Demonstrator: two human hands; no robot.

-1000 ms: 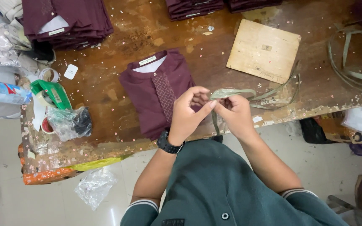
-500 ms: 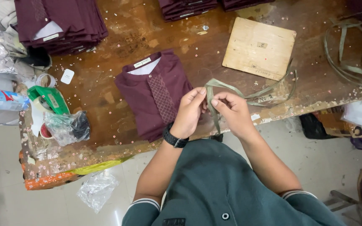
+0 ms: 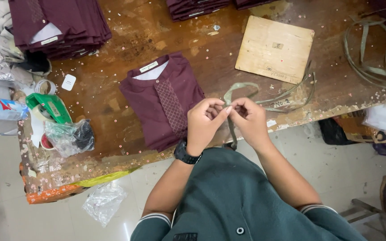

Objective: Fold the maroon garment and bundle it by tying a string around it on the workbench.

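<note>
While I watch from the head view:
Left hand (image 3: 204, 124): pinching olive strap (image 3: 240, 89).
Right hand (image 3: 249, 119): pinching same strap, fingertips meeting the left's.
Strap: looped over wooden table (image 3: 126, 35) edge, beside folded maroon shirt (image 3: 164, 100).
Nearby: square wooden board (image 3: 274, 49).

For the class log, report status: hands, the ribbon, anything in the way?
Left hand and right hand both pinching olive ribbon. Folded maroon shirt beside left hand. Nothing blocking.
</note>
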